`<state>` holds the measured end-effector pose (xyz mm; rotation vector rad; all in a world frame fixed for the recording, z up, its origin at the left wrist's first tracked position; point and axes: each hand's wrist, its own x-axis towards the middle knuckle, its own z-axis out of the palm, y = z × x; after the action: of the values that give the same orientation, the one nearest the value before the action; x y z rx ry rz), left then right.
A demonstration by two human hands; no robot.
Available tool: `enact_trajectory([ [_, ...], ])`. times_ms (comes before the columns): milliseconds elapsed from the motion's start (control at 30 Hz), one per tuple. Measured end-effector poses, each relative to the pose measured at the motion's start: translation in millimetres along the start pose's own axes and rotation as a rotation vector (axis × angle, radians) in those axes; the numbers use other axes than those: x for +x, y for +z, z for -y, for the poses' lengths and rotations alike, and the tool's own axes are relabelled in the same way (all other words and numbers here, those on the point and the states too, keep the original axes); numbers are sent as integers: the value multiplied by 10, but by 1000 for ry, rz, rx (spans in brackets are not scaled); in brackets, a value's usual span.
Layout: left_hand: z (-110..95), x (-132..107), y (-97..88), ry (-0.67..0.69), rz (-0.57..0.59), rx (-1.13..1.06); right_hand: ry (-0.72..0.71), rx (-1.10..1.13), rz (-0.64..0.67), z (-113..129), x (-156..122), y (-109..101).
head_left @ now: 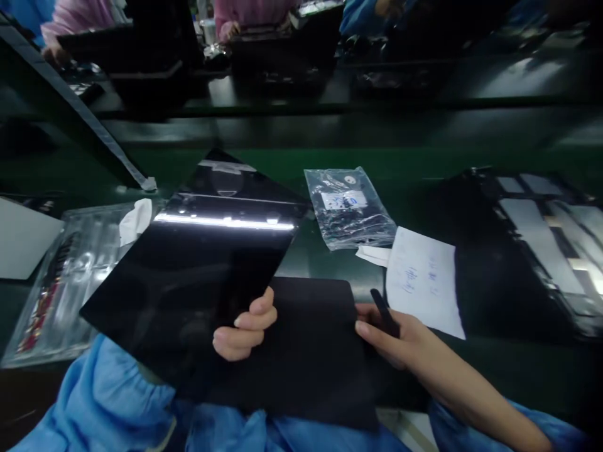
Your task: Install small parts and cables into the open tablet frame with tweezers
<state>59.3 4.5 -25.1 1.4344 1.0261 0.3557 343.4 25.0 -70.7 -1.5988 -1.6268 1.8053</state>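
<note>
My left hand (pixel 245 326) has its fingers wrapped round the edge of a glossy black screen panel (pixel 188 263). The panel is tilted, and a bright strip of light reflects across it. Beneath and to the right lies a matte black flat sheet or cover (pixel 311 339), partly hidden by the panel. My right hand (pixel 391 329) is closed, with a slim black stick-like tool (pixel 384 311) in it; I cannot tell its exact kind. The fingertips of that hand are at the right edge of the matte black piece.
A clear plastic bag (pixel 348 207) with a label lies behind, near a handwritten paper (pixel 424 282). On the left is a clear plastic tray (pixel 89 270) with a crumpled white tissue (pixel 135 221). Dark frames with silvery plates (pixel 532 238) occupy the right. Other people work across the bench.
</note>
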Motion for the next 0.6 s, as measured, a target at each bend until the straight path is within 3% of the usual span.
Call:
enact_trajectory([
  [100, -90, 88, 31, -268, 290, -516, 34, -27, 40, -50, 20, -53],
  [167, -119, 119, 33, -321, 301, -653, 76, -18, 96, -110, 36, -91],
  [400, -118, 128, 65, -260, 319, -696, 92, -34, 151, -155, 40, -114],
  [600, -150, 128, 44, -322, 310, -670, -42, -153, 137, -224, 44, -102],
])
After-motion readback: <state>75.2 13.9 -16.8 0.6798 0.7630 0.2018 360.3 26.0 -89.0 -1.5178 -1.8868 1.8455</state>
